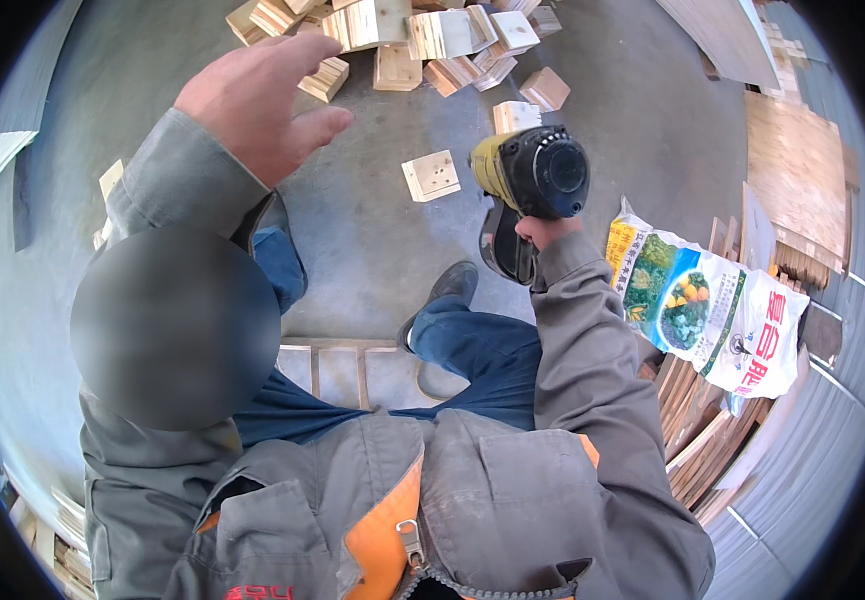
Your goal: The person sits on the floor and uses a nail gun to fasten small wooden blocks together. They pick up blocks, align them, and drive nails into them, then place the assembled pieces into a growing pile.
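Note:
My left hand (258, 100) reaches forward on the left, fingers stretched out and thumb held apart, with nothing seen in its grasp. Close to its fingertips are a wooden block (325, 80) and a heap of pale layered wooden blocks (378, 25). My right hand (551, 232) grips the handle of a yellow and black nail gun (531, 172), which is held up off the floor. To the left of the tool lies a single square block (432, 176) with several dark dots on its top face. Another block (518, 116) sits just beyond the nail gun.
Right of my arm, a printed white sack (708, 305) rests on stacked wooden strips (698, 430). Farther right stands a plywood stack (798, 170). A slatted wooden frame (338, 345) is low between my legs. Beneath everything is a grey floor (363, 240). A blurred round patch hides part of my left arm.

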### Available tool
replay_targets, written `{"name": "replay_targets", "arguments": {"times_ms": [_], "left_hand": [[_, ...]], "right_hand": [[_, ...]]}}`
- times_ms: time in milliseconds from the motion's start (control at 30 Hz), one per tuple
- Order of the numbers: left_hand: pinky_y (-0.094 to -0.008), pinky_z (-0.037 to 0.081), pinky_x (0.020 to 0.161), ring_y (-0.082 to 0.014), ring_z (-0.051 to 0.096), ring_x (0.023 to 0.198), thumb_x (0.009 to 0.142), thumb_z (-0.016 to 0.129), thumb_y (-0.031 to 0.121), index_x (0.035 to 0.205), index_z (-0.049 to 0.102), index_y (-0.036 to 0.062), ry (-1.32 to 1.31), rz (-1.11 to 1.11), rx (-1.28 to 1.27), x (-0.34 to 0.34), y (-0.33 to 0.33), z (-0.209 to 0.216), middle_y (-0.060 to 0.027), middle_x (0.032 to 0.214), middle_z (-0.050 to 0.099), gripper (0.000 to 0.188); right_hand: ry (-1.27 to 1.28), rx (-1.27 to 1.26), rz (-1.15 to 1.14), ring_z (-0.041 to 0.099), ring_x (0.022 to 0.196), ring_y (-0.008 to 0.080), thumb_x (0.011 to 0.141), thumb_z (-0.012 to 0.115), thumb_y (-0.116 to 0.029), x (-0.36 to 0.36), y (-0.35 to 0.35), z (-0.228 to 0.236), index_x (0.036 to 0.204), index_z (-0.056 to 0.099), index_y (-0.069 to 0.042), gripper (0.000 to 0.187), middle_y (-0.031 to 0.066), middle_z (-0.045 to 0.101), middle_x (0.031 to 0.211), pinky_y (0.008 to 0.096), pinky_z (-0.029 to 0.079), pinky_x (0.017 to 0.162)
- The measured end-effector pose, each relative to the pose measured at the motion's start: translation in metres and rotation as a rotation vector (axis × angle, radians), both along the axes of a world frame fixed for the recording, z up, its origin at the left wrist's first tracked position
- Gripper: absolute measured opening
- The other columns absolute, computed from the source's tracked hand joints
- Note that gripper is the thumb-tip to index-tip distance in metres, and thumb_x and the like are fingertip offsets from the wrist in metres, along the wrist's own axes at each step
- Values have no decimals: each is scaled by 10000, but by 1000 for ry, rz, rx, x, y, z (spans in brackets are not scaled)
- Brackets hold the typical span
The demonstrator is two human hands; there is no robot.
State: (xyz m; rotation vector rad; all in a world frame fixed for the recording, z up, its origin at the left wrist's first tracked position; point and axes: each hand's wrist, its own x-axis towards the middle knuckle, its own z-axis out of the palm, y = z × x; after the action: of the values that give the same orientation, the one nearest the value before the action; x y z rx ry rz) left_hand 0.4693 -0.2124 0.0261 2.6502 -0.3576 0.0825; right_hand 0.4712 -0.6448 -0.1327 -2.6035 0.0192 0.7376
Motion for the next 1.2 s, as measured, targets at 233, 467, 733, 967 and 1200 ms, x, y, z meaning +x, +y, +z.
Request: {"name": "replay_targets", "arguments": {"times_ms": [233,467,733,967,1200], "left_hand": [[-432,528,962,-358,665,1126,862,780,272,1298,629,50,88,-23,13,2,-15,-6,-173,1191,712,513],[-432,524,985,-371,654,1157,861,778,272,1310,619,56,318,-23,128,19,-35,-43,-171,1217,706,523],[-429,491,1059,-343,601,1255,823,803,271,1384,576,84,661,-75,330,9,-68,-176,-163,1349,625,634],[-426,450,1115,-347,493,1365,795,824,271,1414,537,100,498,-135,163,-15,-156,-282,-146,1477,511,703],[-458,454,1089,-334,478,1370,767,829,249,1382,547,101,399,-171,96,-20,-217,-319,-129,1451,515,693]], "right_hand": [[156,-173,-322,716,750,249,646,810,-123,-60,-87,-76,886,770,-50,254,119,739,799,380,561,676],[415,-284,-301,718,1082,321,698,805,-193,-103,-119,-101,1070,779,-100,384,154,767,1057,388,566,922],[477,-284,-448,686,1134,359,771,751,-218,-80,-104,-85,1082,769,-89,337,188,739,1148,409,552,955],[347,-230,-459,674,1132,387,778,727,-190,-89,-109,-85,1060,772,-73,309,204,742,1108,421,548,961],[325,-188,-459,679,1109,401,767,708,-148,-83,-108,-76,1052,766,-55,305,230,737,1075,431,556,926]]}}
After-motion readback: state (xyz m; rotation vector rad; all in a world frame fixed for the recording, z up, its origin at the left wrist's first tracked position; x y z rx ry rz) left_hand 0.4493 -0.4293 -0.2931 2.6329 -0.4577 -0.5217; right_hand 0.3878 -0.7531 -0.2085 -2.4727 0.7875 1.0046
